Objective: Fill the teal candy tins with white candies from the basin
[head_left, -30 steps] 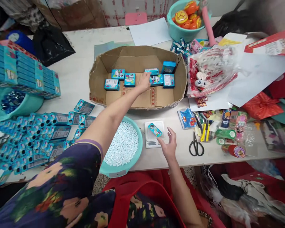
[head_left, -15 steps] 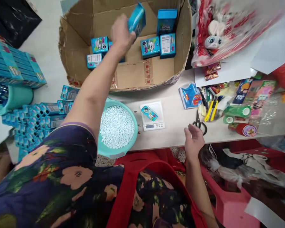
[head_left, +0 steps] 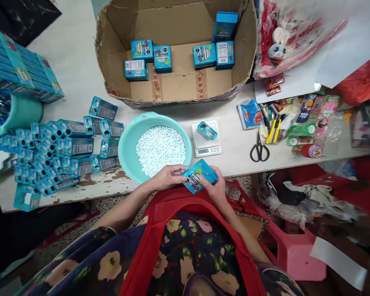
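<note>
White table [head_left: 237, 154], open brown carton [head_left: 154, 26], and one blue box [head_left: 200, 168] gripped between two hands.
Six similar boxes [head_left: 163, 61] sit inside the carton; nearer stands a turquoise basin [head_left: 126, 144] of pale pellets [head_left: 163, 148], then a small scale [head_left: 207, 152]. The gripped box is tilted at the table's near edge, in front of the scale. The left hand [head_left: 172, 177] pinches its left end; the right hand [head_left: 215, 187] lays its thumb on the printed face, other fingers probably curled beneath, though that underside is hidden. To hold it well, I'd press lightly and near the edges, since thin card likely creases, and keep the knuckles off the small pack [head_left: 207, 130] lying on the scale.
</note>
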Demonstrator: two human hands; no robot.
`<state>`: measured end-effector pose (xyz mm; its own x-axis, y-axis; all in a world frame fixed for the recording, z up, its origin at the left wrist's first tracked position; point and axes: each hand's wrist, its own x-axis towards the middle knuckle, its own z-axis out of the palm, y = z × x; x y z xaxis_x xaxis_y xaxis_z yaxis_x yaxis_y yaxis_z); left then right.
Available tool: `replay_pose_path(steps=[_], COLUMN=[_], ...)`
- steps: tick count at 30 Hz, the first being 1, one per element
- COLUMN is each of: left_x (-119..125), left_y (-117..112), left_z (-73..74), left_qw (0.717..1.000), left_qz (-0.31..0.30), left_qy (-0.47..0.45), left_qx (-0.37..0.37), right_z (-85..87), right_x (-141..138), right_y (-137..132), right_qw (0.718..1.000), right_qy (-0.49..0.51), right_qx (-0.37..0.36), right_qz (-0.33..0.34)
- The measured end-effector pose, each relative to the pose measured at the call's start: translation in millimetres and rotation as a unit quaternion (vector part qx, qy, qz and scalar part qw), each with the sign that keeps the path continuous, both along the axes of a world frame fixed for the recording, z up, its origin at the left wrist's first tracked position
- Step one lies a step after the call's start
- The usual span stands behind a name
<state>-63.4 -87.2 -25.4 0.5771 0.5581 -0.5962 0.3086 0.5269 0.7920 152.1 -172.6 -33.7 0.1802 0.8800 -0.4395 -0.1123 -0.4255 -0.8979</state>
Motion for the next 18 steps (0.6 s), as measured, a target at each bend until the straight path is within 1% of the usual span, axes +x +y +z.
replay_pose_path(steps=[1, 2, 4, 5, 6, 7, 8, 9, 10, 11, 12, 13, 14, 15, 16, 18], left_x=[-1, -3, -10, -15, -19, -23, -28, -32, -36, -41, -45, -48, -51, -53, -53, -51], left_y=[-1, 2, 13, 18, 22, 24, 25, 25, 25, 25, 25, 26, 28, 30, 33, 41], left_z=[-10.5, -21.2, -41.8, -50.6, -57.7, -63.0, -66.4, -67.9, -68.1, -67.2, -65.6, -63.7, -61.8, -59.9, -58.1, -55.1], left_qw=[0.997, 0.984, 0.933, 0.909, 0.893, 0.887, 0.89, 0.902, 0.921, 0.943, 0.963, 0.974, 0.974, 0.963, 0.946, 0.914], left_qz=[-0.003, -0.008, -0.037, -0.065, -0.099, -0.124, -0.13, -0.111, -0.067, -0.003, 0.072, 0.144, 0.207, 0.26, 0.301, 0.358], left_qy=[0.058, 0.129, 0.267, 0.313, 0.339, 0.348, 0.344, 0.328, 0.302, 0.266, 0.216, 0.156, 0.094, 0.039, -0.007, -0.066], left_qx=[0.052, 0.119, 0.236, 0.267, 0.278, 0.277, 0.27, 0.259, 0.238, 0.201, 0.144, 0.075, 0.0, -0.067, -0.12, -0.177], right_z=[-2.0, -4.0, -8.3, -10.5, -12.8, -15.2, -17.6, -19.8, -21.7, -23.4, -24.7, -25.7, -26.5, -27.1, -27.6, -28.3], right_x=[-3, -3, 1, 4, 8, 11, 14, 16, 17, 17, 17, 17, 16, 15, 14, 14], right_y=[-6, -10, -16, -18, -19, -19, -19, -19, -19, -19, -19, -19, -19, -19, -19, -19], right_qw=[0.999, 0.997, 0.991, 0.987, 0.983, 0.98, 0.977, 0.974, 0.972, 0.97, 0.969, 0.969, 0.97, 0.971, 0.972, 0.975], right_qy=[-0.011, -0.023, -0.05, -0.065, -0.075, -0.079, -0.077, -0.072, -0.066, -0.061, -0.06, -0.061, -0.064, -0.066, -0.067, -0.071], right_qx=[-0.032, -0.052, -0.067, -0.068, -0.065, -0.06, -0.053, -0.046, -0.039, -0.035, -0.031, -0.029, -0.028, -0.029, -0.031, -0.035], right_qz=[-0.024, -0.052, -0.104, -0.129, -0.152, -0.172, -0.191, -0.208, -0.222, -0.231, -0.236, -0.237, -0.234, -0.229, -0.222, -0.209])
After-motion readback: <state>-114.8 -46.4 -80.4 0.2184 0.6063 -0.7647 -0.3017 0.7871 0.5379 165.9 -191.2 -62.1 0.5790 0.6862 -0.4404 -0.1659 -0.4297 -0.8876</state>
